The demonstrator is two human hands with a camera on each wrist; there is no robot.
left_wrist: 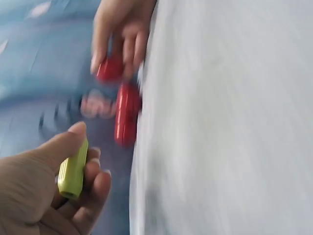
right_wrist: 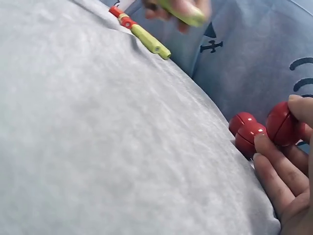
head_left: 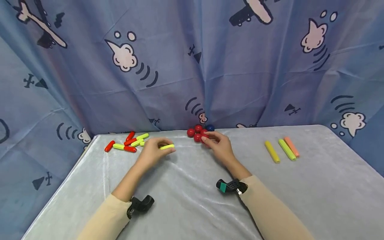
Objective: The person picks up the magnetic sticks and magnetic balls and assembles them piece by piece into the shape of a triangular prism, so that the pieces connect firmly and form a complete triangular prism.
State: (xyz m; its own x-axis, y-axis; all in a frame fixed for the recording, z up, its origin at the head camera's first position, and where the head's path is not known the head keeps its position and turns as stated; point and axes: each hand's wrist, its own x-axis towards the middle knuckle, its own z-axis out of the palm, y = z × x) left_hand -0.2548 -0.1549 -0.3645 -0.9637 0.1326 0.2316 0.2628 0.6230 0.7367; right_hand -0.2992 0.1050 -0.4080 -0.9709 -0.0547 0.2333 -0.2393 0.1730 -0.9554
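My left hand (head_left: 154, 150) pinches a short yellow-green stick (left_wrist: 72, 171) between thumb and fingers, lifted above the cloth. The stick has ridged sides and a small hole in its end. Farther right, my right hand (head_left: 221, 147) holds a glossy red ball (right_wrist: 280, 123) with a seam line, thumb on one side and fingertips on the other. Close beside that hand several more red balls (head_left: 190, 132) sit in a cluster at the far edge, with a dark blue ball (head_left: 210, 128) behind them. The fingers partly hide the cluster.
Several red sticks (head_left: 109, 146) and yellow-green sticks (head_left: 118, 146) lie in a loose group at the far left. On the right lie a yellow stick (head_left: 272, 152), a lime stick (head_left: 287, 149) and an orange stick (head_left: 291, 147). A blue printed curtain (head_left: 168, 66) hangs behind the grey-white cloth-covered table (head_left: 186, 206).
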